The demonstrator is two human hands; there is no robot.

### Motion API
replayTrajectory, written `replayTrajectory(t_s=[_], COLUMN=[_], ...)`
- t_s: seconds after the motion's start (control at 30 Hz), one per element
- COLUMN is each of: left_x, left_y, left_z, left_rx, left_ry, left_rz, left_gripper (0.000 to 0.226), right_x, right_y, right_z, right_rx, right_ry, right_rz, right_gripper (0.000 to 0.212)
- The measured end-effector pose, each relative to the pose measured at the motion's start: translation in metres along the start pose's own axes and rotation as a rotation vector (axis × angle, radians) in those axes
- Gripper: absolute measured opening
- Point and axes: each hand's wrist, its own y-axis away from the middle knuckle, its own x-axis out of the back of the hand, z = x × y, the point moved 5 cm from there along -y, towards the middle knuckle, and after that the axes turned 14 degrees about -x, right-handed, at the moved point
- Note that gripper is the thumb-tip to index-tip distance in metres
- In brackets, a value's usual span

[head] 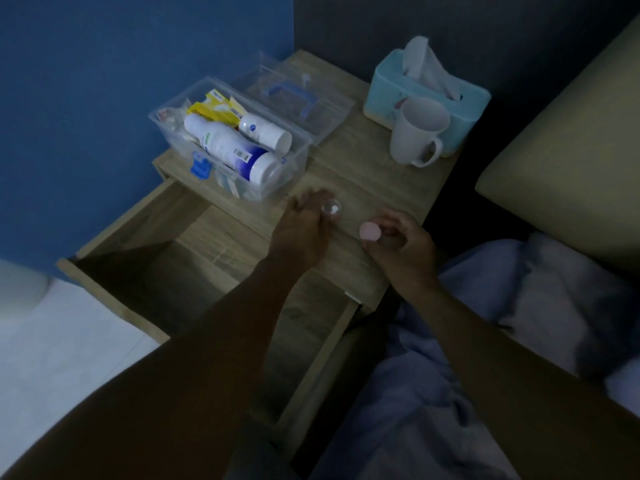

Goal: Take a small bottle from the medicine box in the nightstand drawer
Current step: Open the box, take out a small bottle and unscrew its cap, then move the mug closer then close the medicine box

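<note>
Head view, nearest first: my two bare forearms reach out over the pulled-out nightstand drawer, which gapes below them, dim inside. My right hand is curled over the front edge of the nightstand top, fingers pinched on a small pink cap. My left hand lies a little further in and to the left, fingers closed round a small bottle that is clear and open at the mouth, with something white showing inside; the bottle stands on the wood, well apart from the cap. Just beyond my left hand sits the clear medicine box, lid off, holding two white bottles lying on their sides, yellow packets and a blue clip at its near wall. Its transparent lid with a blue handle lies flat right behind the box. Off to the right, a white mug stands upright, touching a pale blue tissue box with a tissue sticking up. A blue wall rises behind, and bedding lies to my right.
</note>
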Motion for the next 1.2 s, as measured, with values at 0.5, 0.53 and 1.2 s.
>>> replayTrajectory(t_s=[0.5,0.53,1.2], left_x=[0.000,-0.001,-0.002], left_y=[0.048,0.054,0.057], left_z=[0.005,0.004,0.013], left_rx=[-0.056,-0.048,0.008], left_ry=[-0.379,-0.422,-0.531], left_rz=[-0.096,-0.113,-0.399], left_gripper=[0.067,0.065,0.069], right_x=[0.001,0.000,0.051], right_y=[-0.010,-0.012,-0.122], right_z=[-0.011,-0.011,-0.121], right_rx=[-0.127,-0.175,0.152], right_ry=[-0.070,-0.128,0.743], right_rz=[-0.171,-0.164,0.259], right_gripper=[0.053,0.046,0.083])
